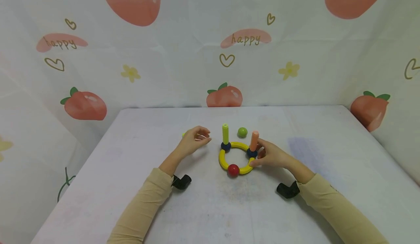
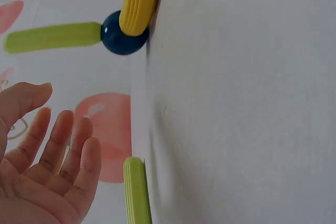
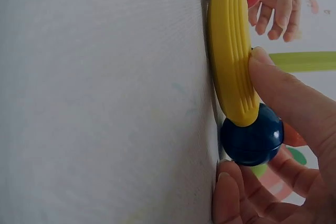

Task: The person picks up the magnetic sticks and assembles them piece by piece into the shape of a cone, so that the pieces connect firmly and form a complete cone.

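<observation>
A person's right hand [image 1: 273, 155] grips a yellow ring [image 1: 222, 160] midway between the left and right edges of a white tabletop [image 1: 210, 215], thumb on one yellow section. The left hand [image 1: 194, 141], fingers loosely curved and holding nothing, hovers to the ring's left.

Three curved sections and three balls make up the ring: two navy balls [image 1: 225, 146] and one red ball [image 1: 233, 170], the red on the side away from the far edge. Two rods stand upright from the navy balls, a lime rod [image 1: 225, 134] on the left and an orange rod [image 1: 254, 141] on the right. One loose green ball [image 1: 242, 132] sits beyond the ring, nearer the far edge.

The left wrist view shows what the head view reduces to a sliver behind the left hand: a second lime rod [image 2: 137, 190], lying on the tabletop. The right wrist view reveals fingertips at the far side of the right-hand navy ball, where the orange rod is mostly hidden. Two black fittings [image 1: 182, 182] show at the beige sleeves [image 1: 144, 200], one per cuff.
</observation>
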`<state>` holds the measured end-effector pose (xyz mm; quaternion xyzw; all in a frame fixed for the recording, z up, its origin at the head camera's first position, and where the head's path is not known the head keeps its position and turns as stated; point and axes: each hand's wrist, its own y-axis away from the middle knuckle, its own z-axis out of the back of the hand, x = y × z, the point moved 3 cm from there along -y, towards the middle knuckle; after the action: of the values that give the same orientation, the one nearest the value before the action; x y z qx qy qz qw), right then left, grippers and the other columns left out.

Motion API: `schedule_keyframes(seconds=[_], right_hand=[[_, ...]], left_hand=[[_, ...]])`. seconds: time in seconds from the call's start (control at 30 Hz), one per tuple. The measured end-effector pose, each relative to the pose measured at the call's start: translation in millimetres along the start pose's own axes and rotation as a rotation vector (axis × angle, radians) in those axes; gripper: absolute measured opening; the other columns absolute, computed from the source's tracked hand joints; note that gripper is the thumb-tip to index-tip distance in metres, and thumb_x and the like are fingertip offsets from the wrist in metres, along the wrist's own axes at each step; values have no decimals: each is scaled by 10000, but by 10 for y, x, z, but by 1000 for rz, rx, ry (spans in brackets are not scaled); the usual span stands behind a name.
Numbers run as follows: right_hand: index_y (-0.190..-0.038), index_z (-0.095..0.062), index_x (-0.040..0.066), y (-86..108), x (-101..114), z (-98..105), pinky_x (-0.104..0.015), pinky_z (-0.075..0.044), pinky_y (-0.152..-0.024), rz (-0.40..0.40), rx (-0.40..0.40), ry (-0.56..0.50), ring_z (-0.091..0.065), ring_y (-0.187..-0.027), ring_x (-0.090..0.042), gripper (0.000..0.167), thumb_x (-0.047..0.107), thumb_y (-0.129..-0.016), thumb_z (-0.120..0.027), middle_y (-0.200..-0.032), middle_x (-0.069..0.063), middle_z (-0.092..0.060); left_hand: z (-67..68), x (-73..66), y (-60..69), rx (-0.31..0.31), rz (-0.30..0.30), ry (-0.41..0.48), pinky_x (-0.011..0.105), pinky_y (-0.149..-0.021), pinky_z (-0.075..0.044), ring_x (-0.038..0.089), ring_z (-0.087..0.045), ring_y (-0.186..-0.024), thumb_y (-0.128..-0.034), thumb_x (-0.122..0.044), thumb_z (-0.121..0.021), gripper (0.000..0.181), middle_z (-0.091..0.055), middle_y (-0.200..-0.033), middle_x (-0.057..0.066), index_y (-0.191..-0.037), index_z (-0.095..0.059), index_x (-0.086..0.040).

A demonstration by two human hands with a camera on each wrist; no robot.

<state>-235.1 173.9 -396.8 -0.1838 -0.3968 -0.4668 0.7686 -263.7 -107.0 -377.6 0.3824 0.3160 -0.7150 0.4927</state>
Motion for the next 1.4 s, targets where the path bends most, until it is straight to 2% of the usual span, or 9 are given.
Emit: schedule_keyframes(seconds=[0.27, 0.5, 0.67, 0.8, 0.93, 1.13, 1.4], right_hand=[[-1127, -466, 24, 13, 14, -13, -252, -464, -637, 10, -3, 30, -534, -707, -152, 561, 240, -730, -796, -979, -159, -546], [-1139, -460, 26, 22, 16, -18, -274, -461, -649, -4, -1, 39, -532, -717, -159, 569, 250, -734, -792, -984, -157, -551], [-1146, -457, 20, 30, 14, -13, -290, -464, -667, -19, -2, 35, -538, -734, -168, 583, 259, -733, -792, -993, -162, -558], [-1163, -452, 14, 27, 8, -11, -295, -465, -669, -29, 0, 35, -538, -737, -168, 607, 272, -732, -793, -1000, -165, -560], [-1178, -444, 13, 22, 5, -10, -293, -467, -664, -31, 4, 35, -537, -737, -167, 626, 283, -732, -792, -1004, -166, -561], [-1191, -437, 9, 20, 4, -7, -290, -464, -663, -39, 7, 39, -530, -740, -166, 647, 292, -731, -793, -997, -160, -564], [-1183, -440, 19, 15, 3, -10, -298, -457, -670, -47, 11, 37, -529, -749, -170, 625, 282, -736, -789, -995, -158, -562]], left_hand=[[167, 46, -15, -83, 10, -28, 360, -881, -514, 298, -622, -1005, -864, -118, -651, 280, -636, -1082, 172, -1110, -589, 0], [296, 158, -48, -122, 82, -72, 416, -965, -465, 315, -579, -1120, -874, -124, -635, 329, -613, -1167, 181, -1170, -572, 6], [381, 224, -59, -94, 140, -136, 454, -1009, -424, 348, -502, -1224, -884, -152, -616, 395, -559, -1277, 196, -1250, -544, -25], [423, 266, -65, -75, 159, -176, 467, -1019, -412, 371, -469, -1251, -896, -159, -602, 422, -528, -1317, 209, -1290, -521, -30], [450, 320, -75, -73, 177, -192, 455, -1006, -421, 362, -489, -1219, -895, -129, -600, 406, -541, -1296, 210, -1276, -533, -8], [473, 356, -71, -70, 203, -207, 424, -923, -476, 367, -565, -1099, -867, -64, -604, 346, -598, -1200, 234, -1196, -586, 41], [476, 368, -58, -44, 274, -214, 303, -781, -501, 318, -614, -1010, -824, -52, -640, 330, -636, -1110, 218, -1138, -626, 46]])
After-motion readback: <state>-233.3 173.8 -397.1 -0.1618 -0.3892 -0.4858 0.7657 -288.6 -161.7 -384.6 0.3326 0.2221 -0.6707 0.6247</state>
